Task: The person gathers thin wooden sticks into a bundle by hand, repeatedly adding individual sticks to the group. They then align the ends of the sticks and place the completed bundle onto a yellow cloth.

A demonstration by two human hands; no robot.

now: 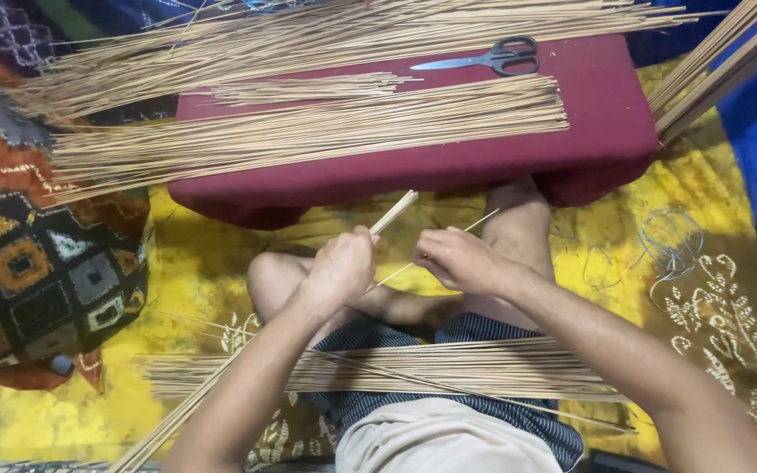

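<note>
Sticks [308, 131], thin and tan, are spread in bundles over a maroon cushion [589, 149] at twelve o'clock. A small bunch [393, 213] is gripped in the left hand [341, 267], fingers curled tight. One stick [475, 221] is seemingly pinched by the right hand [457, 260]. Scissors [492, 58] lie at one o'clock.

Left stick bundle [221, 390] running off the bottom edge, long sticks [720, 61] cut off top right, lap sticks [449, 368] partly behind forearms.
</note>
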